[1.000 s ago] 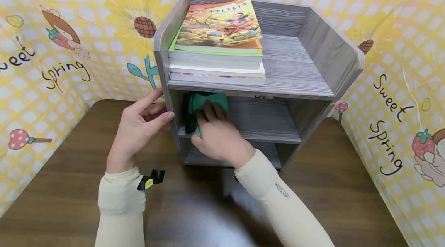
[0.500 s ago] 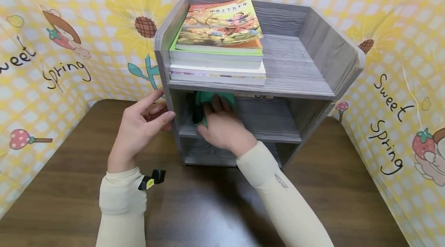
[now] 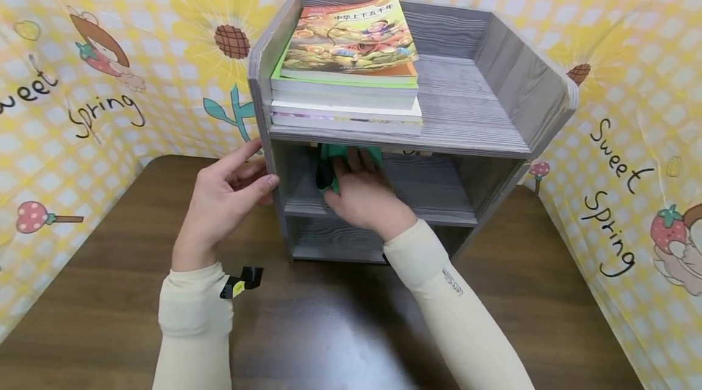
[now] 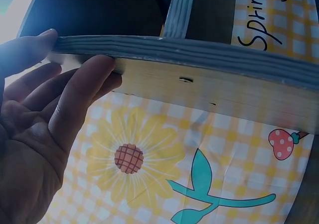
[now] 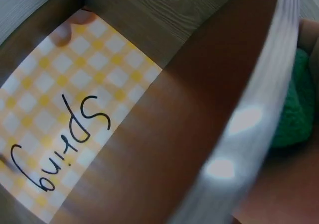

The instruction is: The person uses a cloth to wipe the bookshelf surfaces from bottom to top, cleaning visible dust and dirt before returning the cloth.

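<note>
Clearly, green cloth (image 5: 299, 113) beyond “LetsSlim” sleeve (image 3: 454, 311)

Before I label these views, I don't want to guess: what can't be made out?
Right wrist: the green cloth, partly behind the blurred shelf edge.
Head: the cloth under the right hand.
Head: whether the black piece joins the cloth, lost in shadow.
Head: covers of the lower books, mostly under the top book.

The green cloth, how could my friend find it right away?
Find the grey shelf unit with books stacked on top. Look one level down, where the right hand reaches in. Under that hand is the green cloth, fuzzy and deep green with a black piece beside it, unlike the streaky grey boards around.
</note>
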{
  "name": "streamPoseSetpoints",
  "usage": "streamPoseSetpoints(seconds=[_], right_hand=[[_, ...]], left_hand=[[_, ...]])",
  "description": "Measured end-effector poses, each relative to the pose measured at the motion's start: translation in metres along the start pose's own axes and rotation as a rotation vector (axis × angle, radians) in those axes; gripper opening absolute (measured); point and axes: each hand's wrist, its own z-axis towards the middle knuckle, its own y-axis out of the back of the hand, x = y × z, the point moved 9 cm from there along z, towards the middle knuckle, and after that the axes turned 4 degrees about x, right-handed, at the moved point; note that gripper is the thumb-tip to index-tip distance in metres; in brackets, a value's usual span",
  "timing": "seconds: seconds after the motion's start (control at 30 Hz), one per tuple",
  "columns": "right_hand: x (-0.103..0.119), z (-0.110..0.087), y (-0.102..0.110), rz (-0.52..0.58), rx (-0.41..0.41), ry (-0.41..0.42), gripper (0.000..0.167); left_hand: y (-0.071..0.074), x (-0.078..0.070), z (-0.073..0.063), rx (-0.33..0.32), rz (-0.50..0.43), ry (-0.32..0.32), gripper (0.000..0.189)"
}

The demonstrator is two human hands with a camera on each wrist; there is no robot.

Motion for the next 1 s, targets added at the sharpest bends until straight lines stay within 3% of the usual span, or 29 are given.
streamPoseSetpoints(seconds=[0.23,0.53,0.83,1.0], right_hand=[[-0.002,-0.031,-0.001,0.001,-0.012,0.033,0.063],[-0.023,-0.006,0.001,0.064,0.022,-0.041,0.067],[-0.025,-0.034,-0.003,0.05,0.013,-0.024,0.064],[-0.035,-0.021,0.002,0.089,0.021,-0.049,0.065]], left_hand=[[-0.002,-0.003,0.0,0.014,0.01,-0.001,0.061],[0.0,0.001,0.0,-0.009,0.025,0.017,0.063],[-0.002,0.002,-0.001,0.005,0.02,0.011,0.063],[0.0,0.001,-0.001,-0.004,0.055,0.015,0.063]])
